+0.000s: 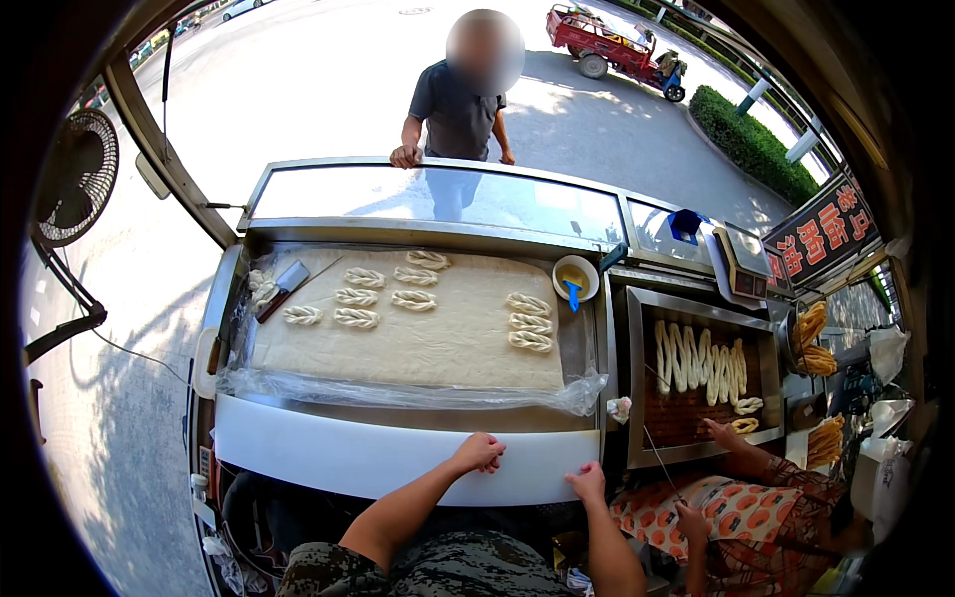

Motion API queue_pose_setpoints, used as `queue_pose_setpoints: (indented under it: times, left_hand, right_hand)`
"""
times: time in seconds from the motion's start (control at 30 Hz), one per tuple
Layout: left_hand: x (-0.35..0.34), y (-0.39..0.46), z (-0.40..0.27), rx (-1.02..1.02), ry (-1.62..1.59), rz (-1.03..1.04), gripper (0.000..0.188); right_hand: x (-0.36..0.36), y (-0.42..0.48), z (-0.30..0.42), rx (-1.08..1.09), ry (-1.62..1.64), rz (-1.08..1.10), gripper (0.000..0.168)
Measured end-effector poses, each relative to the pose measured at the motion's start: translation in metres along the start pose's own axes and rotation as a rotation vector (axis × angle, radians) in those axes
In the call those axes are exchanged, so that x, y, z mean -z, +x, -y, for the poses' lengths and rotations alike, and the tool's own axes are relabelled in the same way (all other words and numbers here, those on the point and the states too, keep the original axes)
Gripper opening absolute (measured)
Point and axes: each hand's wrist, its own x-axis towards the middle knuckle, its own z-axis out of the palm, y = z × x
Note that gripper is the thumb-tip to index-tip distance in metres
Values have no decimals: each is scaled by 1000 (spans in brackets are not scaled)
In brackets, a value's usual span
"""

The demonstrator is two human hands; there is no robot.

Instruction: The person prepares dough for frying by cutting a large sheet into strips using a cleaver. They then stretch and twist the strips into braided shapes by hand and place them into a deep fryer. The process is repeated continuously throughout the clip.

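Before me lies a long white board (pixel 336 455), its surface bare apart from my hands. My left hand (pixel 480 454) is over its right half, fingers curled in with nothing visible in them. Close to the board's right end, my right hand (pixel 588 481) is also curled, and nothing shows in its grip. Beyond the board a wide sheet of dough (pixel 448 336) covers a metal worktop. Several twisted dough pieces (pixel 357 318) lie on its left and middle, and three more twists (pixel 530 323) sit in a column at its right. Clear plastic film (pixel 418 392) is bunched along its near edge.
A dough cutter (pixel 292 276) lies at left; a bowl (pixel 576 277) holds a blue-handled brush. At right, a co-worker's hand (pixel 724 434) is over a frying vat (pixel 645 418) with dough strips; their other hand holds a thin stick. A person (pixel 462 112) stands beyond the glass.
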Motion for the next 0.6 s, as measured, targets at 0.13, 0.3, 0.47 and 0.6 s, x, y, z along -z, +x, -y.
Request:
queue_pose_setpoints:
  times: [0.13,0.3,0.47,0.6]
  left_hand:
    - [0,0,0,-6,-4,-4,28]
    - [0,0,1,-14,-17,2,28]
    - [1,0,3,-15,-21,3,28]
    - [1,0,2,-15,-15,12,28]
  right_hand:
    - [1,-1,3,-10,1,9,49]
    - [0,1,1,-24,-13,12,50]
    - [2,-1,6,-16,-20,11,50]
    - [3,-3,5,-26,-17,13,49]
